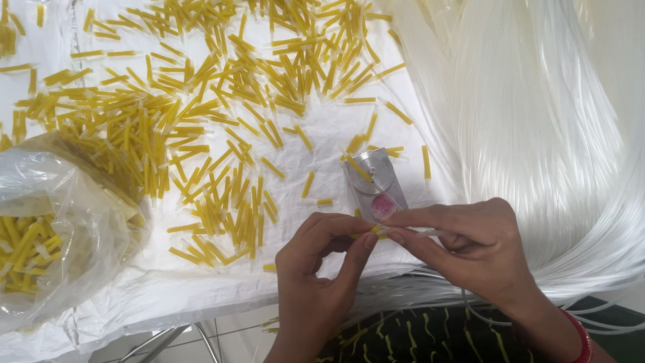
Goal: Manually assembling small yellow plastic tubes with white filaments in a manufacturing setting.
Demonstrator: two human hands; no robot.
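My left hand (pixel 321 265) pinches a short yellow tube piece (pixel 373 230) between thumb and forefinger. My right hand (pixel 474 245) meets it fingertip to fingertip, pinching the end of a thin clear tube (pixel 430 233) at the yellow piece. Just beyond the fingers a small metal plate with a round disc and a pink spot (pixel 376 183) lies on the white cover. Many loose yellow tube pieces (pixel 201 134) are scattered across the table to the left and beyond.
A clear plastic bag (pixel 60 228) holding more yellow pieces sits at the left edge. A thick bundle of long clear tubes (pixel 531 128) drapes over the right side. The white cover (pixel 322 128) hangs over the near table edge; a metal leg (pixel 201 339) shows below.
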